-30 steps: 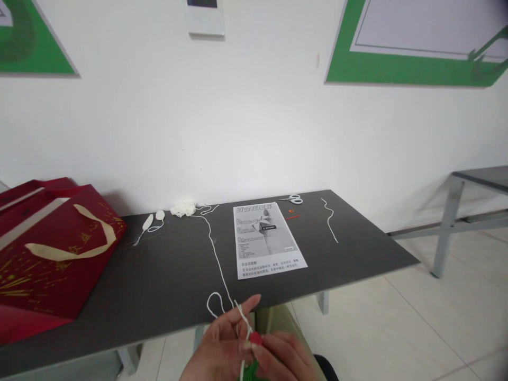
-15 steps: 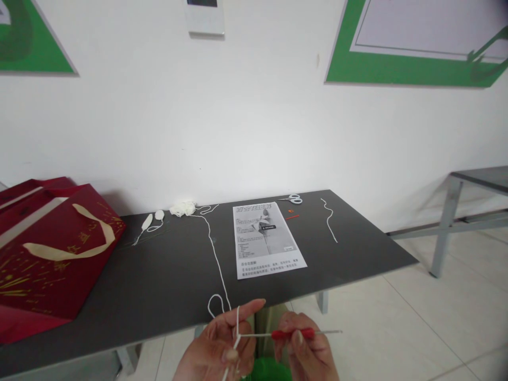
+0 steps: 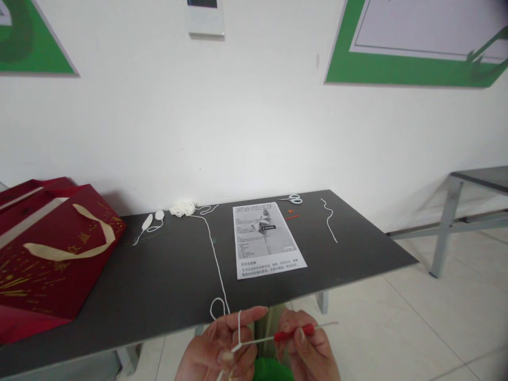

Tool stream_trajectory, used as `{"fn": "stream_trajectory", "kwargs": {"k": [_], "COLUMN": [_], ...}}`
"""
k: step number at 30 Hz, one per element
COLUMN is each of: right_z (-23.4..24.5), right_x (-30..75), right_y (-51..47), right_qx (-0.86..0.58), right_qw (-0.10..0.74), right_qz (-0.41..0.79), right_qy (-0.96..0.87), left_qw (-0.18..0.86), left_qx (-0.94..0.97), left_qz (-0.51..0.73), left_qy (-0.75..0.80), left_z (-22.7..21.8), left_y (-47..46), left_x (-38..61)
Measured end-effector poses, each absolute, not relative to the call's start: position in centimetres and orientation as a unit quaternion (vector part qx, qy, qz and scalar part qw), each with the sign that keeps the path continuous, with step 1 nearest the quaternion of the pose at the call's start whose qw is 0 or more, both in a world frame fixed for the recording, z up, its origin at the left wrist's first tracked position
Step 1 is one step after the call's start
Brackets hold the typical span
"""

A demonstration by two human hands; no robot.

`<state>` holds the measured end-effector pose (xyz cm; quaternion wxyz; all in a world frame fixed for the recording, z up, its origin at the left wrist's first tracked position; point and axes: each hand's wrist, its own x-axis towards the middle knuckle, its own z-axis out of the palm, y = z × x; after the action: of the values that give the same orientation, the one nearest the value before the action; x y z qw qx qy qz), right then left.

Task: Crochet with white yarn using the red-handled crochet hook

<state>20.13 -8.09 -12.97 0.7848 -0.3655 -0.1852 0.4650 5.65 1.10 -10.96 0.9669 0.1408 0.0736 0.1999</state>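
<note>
My left hand [image 3: 214, 349] pinches white yarn [image 3: 239, 329] between thumb and fingers, with its index finger stretched out and a strand looped over it. In my right hand [image 3: 313, 352] is a crochet hook [image 3: 294, 333] with a red grip, held between thumb and fingers. The hook's left end reaches the yarn at my left fingertips; its other end sticks out to the right. From the left hand the strand runs up the dark table [image 3: 174, 275] to a loose pile of white yarn [image 3: 183, 208]. How the hook tip sits in the yarn is too small to tell.
A printed sheet [image 3: 254, 268] lies mid-table, with scissors [image 3: 294, 199] and small orange pieces [image 3: 291, 217] beside it. A cut yarn length [image 3: 329, 217] lies to the right. White crocheted pieces [image 3: 147, 221] and red gift bags [image 3: 51, 264] are at the left.
The hook has tilted, its left end lower and its right end higher. The yarn at my left fingertips has moved slightly down. Both hands keep their hold.
</note>
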Motion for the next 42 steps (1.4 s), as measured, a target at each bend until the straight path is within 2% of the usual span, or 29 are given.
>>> {"fn": "stream_trajectory", "kwargs": {"k": [7, 12, 15, 20, 32, 42], "right_z": [-14.6, -14.6, -14.4, -15.2, -14.5, -14.9], "right_x": [20.7, 20.1, 19.6, 19.0, 19.3, 19.1], "right_y": [-7.9, -7.3, -7.2, -6.9, -6.9, -6.9], "right_qx": [-0.321, -0.268, -0.265, -0.297, -0.287, -0.305], "right_qw": [0.773, 0.753, 0.729, 0.742, 0.732, 0.741], "right_qz": [0.529, 0.600, 0.631, 0.601, 0.618, 0.599], "right_qy": [-0.140, -0.031, 0.005, 0.009, -0.013, -0.006], "left_qw": [0.966, 0.949, 0.910, 0.839, 0.872, 0.827], "left_qx": [0.156, 0.181, 0.258, 0.386, 0.327, 0.405], "left_qz": [0.185, 0.212, 0.251, 0.261, 0.273, 0.286], "left_qy": [0.095, 0.150, 0.203, 0.279, 0.243, 0.266], "left_z": [-11.2, -11.3, -11.7, -13.0, -13.2, -12.3], "left_y": [1.3, 1.0, 0.7, 0.0, 0.5, 0.5], "left_x": [5.6, 6.1, 6.3, 6.3, 6.3, 6.0]}}
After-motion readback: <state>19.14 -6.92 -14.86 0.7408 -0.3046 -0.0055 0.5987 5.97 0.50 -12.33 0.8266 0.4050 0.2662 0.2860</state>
